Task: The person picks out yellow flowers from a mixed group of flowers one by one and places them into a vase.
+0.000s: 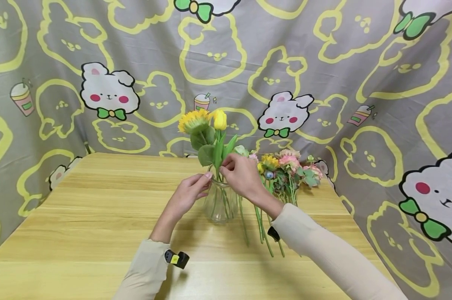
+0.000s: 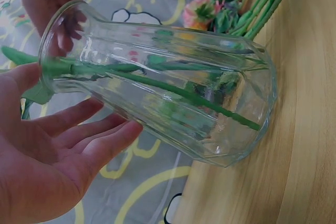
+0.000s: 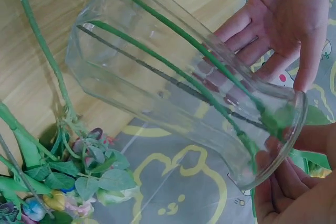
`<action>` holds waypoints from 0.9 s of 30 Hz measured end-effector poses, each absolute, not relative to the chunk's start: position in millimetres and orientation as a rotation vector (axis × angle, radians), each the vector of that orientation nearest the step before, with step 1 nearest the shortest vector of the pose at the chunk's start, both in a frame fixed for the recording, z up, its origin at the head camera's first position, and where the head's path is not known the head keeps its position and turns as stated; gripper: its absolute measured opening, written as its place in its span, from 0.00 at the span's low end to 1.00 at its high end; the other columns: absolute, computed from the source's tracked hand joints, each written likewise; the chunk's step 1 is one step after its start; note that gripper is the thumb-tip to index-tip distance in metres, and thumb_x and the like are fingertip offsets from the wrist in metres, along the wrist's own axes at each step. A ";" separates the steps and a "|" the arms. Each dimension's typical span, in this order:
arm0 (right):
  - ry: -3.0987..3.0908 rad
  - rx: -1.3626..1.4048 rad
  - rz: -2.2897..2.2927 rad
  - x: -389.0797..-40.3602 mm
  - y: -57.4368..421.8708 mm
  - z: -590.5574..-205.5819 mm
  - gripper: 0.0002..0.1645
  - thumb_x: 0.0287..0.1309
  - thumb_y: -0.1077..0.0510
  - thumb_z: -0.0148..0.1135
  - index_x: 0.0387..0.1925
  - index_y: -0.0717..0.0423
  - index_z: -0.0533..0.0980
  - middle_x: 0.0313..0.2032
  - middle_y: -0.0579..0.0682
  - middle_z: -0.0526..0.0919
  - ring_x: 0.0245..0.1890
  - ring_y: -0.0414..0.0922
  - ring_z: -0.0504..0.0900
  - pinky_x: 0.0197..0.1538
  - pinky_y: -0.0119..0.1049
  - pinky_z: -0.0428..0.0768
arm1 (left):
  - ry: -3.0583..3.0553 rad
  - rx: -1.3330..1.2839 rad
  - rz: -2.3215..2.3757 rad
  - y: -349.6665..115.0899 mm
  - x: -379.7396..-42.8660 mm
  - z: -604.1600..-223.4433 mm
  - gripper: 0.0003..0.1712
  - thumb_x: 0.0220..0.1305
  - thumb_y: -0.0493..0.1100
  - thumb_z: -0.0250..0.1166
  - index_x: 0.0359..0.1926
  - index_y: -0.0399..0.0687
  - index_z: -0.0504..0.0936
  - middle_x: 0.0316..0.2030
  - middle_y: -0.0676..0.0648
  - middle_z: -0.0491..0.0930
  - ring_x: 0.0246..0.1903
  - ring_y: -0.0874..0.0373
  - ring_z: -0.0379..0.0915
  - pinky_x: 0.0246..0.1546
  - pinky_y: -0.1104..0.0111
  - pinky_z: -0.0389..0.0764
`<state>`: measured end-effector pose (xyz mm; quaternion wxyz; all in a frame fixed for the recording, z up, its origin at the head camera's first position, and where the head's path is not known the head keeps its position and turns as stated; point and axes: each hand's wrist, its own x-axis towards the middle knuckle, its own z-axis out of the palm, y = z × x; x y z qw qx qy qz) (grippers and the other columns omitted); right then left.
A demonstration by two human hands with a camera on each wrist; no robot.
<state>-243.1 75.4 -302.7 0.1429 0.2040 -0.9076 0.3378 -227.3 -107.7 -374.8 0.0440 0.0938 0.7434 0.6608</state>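
Observation:
A clear glass vase (image 1: 219,210) stands upright on the table, with several stems slanting down inside it. Above its mouth rise a yellow sunflower (image 1: 194,122) and a yellow tulip (image 1: 220,120) with long green leaves. My right hand (image 1: 244,177) is at the rim, thumb and fingers pinching the tulip low on its stem. Beside the vase's neck is my left hand (image 1: 186,193), its thumb at the rim and its fingers stretched along the glass, as the left wrist view shows. In the right wrist view, green stems (image 3: 181,74) cross inside the vase (image 3: 115,95).
To the right of the vase lies a bunch of loose flowers (image 1: 287,162), pink, yellow and blue, their long green stems (image 1: 259,221) pointing toward the near edge. The wooden table (image 1: 98,216) ends at a grey patterned cloth (image 1: 154,50) behind and at both sides.

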 end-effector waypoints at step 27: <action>-2.533 0.351 1.047 -256.4 131.0 -299.2 0.11 0.64 0.61 0.62 0.46 0.62 0.80 0.37 0.58 0.88 0.36 0.53 0.87 0.39 0.48 0.86 | 2.274 0.285 2.017 -106.5 -226.7 -374.8 0.42 0.74 0.67 0.54 0.69 0.37 0.71 0.66 0.34 0.73 0.68 0.40 0.70 0.64 0.58 0.80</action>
